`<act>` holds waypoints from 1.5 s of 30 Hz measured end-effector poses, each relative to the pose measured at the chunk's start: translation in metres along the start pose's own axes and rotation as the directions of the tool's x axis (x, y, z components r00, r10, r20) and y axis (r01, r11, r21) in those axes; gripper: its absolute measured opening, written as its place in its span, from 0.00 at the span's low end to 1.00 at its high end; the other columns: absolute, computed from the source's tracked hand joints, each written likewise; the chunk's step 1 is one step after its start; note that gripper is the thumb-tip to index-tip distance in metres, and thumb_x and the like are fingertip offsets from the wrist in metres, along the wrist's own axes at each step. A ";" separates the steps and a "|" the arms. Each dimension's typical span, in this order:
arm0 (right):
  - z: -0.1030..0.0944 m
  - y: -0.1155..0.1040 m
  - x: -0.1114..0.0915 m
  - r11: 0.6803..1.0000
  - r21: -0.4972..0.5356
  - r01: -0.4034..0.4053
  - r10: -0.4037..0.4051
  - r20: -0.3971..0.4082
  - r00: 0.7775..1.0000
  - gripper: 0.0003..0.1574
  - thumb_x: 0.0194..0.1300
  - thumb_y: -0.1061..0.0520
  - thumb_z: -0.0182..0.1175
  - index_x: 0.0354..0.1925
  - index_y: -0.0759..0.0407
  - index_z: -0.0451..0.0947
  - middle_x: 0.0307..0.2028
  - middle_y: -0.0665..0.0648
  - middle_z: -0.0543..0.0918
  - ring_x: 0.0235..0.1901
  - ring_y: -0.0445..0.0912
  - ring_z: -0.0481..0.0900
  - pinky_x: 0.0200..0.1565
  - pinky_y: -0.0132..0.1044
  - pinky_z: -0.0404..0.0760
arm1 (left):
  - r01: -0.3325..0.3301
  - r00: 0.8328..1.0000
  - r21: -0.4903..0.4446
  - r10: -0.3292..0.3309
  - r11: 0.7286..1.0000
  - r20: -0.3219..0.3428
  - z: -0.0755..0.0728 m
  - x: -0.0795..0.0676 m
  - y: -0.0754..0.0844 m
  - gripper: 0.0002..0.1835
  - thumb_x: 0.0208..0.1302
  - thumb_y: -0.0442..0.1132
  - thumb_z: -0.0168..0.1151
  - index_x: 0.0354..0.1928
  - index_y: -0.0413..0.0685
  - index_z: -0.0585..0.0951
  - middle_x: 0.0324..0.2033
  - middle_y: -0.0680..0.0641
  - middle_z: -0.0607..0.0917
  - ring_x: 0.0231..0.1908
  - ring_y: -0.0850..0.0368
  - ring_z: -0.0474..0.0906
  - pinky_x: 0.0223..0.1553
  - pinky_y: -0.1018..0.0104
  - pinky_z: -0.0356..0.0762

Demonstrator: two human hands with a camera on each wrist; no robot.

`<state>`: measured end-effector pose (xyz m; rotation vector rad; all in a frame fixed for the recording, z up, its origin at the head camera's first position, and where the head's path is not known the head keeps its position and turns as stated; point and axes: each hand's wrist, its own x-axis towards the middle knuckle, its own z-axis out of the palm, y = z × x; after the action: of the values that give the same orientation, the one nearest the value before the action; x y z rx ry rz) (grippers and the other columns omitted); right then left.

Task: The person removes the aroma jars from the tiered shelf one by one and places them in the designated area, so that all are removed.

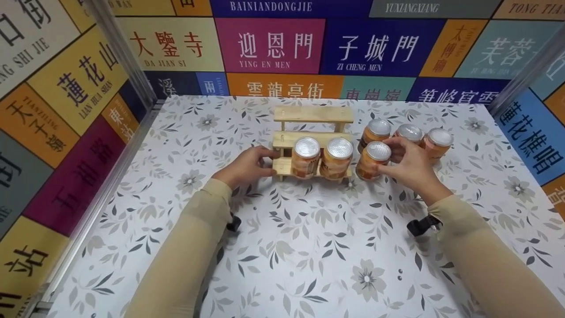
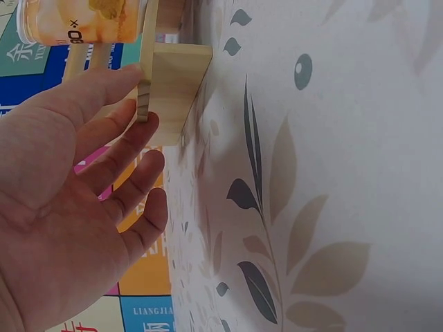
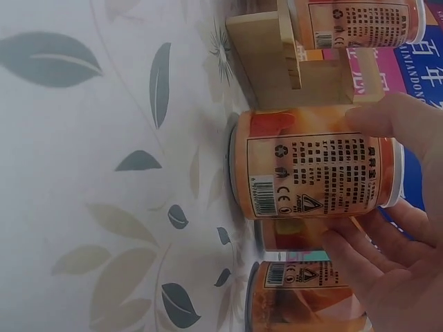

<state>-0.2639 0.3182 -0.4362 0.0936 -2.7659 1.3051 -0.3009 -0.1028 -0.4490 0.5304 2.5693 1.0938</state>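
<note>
The surface [image 1: 304,238] is white and leafy. Head view: a wooden rack [image 1: 312,115] holds two cans [image 1: 305,161]; at its 4 o'clock, the right hand [image 1: 410,165] has its grip round an orange can [image 1: 370,168], lid [image 1: 378,150] up. Left wrist view: the left hand [image 2: 76,166] touches the rack, grip loose; best to steady it. Right wrist view: the can's long way runs 9 to 3 o'clock, lid at 3. Squeeze softly, don't tip it.
</note>
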 end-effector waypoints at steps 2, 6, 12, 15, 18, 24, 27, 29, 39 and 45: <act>-0.001 0.001 0.000 1.000 -0.001 -0.004 0.004 0.002 1.000 0.47 0.52 0.50 0.82 0.64 0.61 0.72 0.59 0.64 0.82 0.58 0.54 0.82 0.62 0.49 0.80 | 0.003 1.000 -0.004 -0.003 1.000 0.001 0.000 0.000 0.000 0.29 0.62 0.37 0.73 0.66 0.53 0.81 0.53 0.46 0.81 0.46 0.49 0.75 0.43 0.62 0.73; -0.001 0.002 0.000 1.000 0.006 -0.001 0.001 0.009 1.000 0.48 0.51 0.49 0.82 0.64 0.62 0.71 0.59 0.66 0.82 0.60 0.56 0.82 0.63 0.49 0.79 | 0.027 1.000 -0.015 -0.027 1.000 -0.001 0.001 0.000 0.000 0.28 0.62 0.37 0.73 0.66 0.54 0.81 0.53 0.46 0.81 0.47 0.49 0.75 0.44 0.61 0.73; -0.003 0.005 -0.001 1.000 -0.007 -0.006 0.006 0.032 0.999 0.49 0.53 0.49 0.81 0.67 0.62 0.69 0.62 0.67 0.80 0.62 0.59 0.80 0.65 0.52 0.78 | 0.035 0.999 -0.019 -0.035 0.999 0.001 0.001 0.001 0.001 0.28 0.62 0.38 0.73 0.66 0.55 0.81 0.53 0.47 0.81 0.51 0.44 0.76 0.45 0.60 0.74; -0.005 0.004 -0.001 1.000 0.001 -0.010 0.010 0.051 0.999 0.49 0.56 0.49 0.80 0.69 0.60 0.68 0.64 0.66 0.78 0.63 0.58 0.79 0.65 0.52 0.77 | 0.043 0.999 -0.020 -0.043 0.999 0.003 0.002 0.001 0.000 0.28 0.62 0.38 0.73 0.66 0.56 0.81 0.53 0.48 0.80 0.51 0.45 0.76 0.45 0.60 0.74; -0.007 0.002 -0.002 0.999 0.018 0.029 -0.030 0.013 0.999 0.47 0.55 0.50 0.80 0.68 0.58 0.71 0.62 0.63 0.80 0.60 0.55 0.80 0.62 0.42 0.80 | 0.057 0.998 -0.023 -0.057 0.998 0.002 0.001 0.002 0.000 0.27 0.62 0.39 0.73 0.65 0.57 0.82 0.53 0.49 0.80 0.51 0.46 0.76 0.45 0.60 0.74; -0.006 -0.004 -0.004 0.979 0.055 0.197 -0.186 -0.162 0.969 0.43 0.52 0.57 0.82 0.64 0.60 0.76 0.57 0.62 0.83 0.54 0.53 0.83 0.53 0.22 0.78 | -0.001 1.000 0.010 0.001 1.000 -0.004 0.002 0.001 0.000 0.26 0.63 0.38 0.72 0.64 0.52 0.82 0.53 0.45 0.82 0.45 0.50 0.75 0.42 0.62 0.73; -0.002 -0.008 -0.005 0.965 0.078 0.252 -0.234 -0.183 0.955 0.41 0.52 0.59 0.81 0.63 0.62 0.77 0.57 0.64 0.83 0.55 0.53 0.83 0.55 0.25 0.79 | -0.003 1.000 0.005 0.003 1.000 -0.005 0.002 0.000 0.001 0.26 0.63 0.38 0.72 0.64 0.51 0.82 0.53 0.44 0.81 0.44 0.51 0.74 0.41 0.63 0.72; 0.000 -0.012 -0.007 0.958 0.086 0.273 -0.254 -0.180 0.950 0.39 0.54 0.60 0.80 0.63 0.62 0.78 0.56 0.64 0.83 0.55 0.51 0.83 0.57 0.27 0.80 | 0.004 1.000 0.000 -0.004 1.000 -0.005 0.001 0.000 0.001 0.26 0.63 0.38 0.73 0.64 0.51 0.82 0.53 0.45 0.81 0.46 0.49 0.75 0.41 0.63 0.72; 0.011 -0.030 -0.011 0.936 0.156 0.316 -0.307 -0.081 0.948 0.38 0.57 0.63 0.77 0.64 0.64 0.76 0.60 0.63 0.82 0.62 0.51 0.80 0.64 0.31 0.76 | 0.006 1.000 0.007 -0.006 1.000 -0.002 0.001 0.001 0.001 0.27 0.63 0.39 0.73 0.65 0.53 0.81 0.53 0.45 0.81 0.48 0.47 0.76 0.44 0.62 0.74; 0.017 -0.037 -0.011 0.922 0.187 0.339 -0.341 -0.022 0.940 0.37 0.59 0.59 0.76 0.65 0.57 0.76 0.60 0.58 0.81 0.62 0.53 0.78 0.64 0.36 0.78 | 0.015 1.000 -0.018 -0.015 1.000 0.000 0.002 0.002 -0.001 0.28 0.62 0.38 0.73 0.66 0.54 0.81 0.53 0.47 0.80 0.51 0.44 0.77 0.44 0.61 0.75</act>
<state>-0.2503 0.2817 -0.4194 0.5683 -2.4746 1.4601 -0.3019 -0.1017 -0.4508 0.5061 2.5571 1.1115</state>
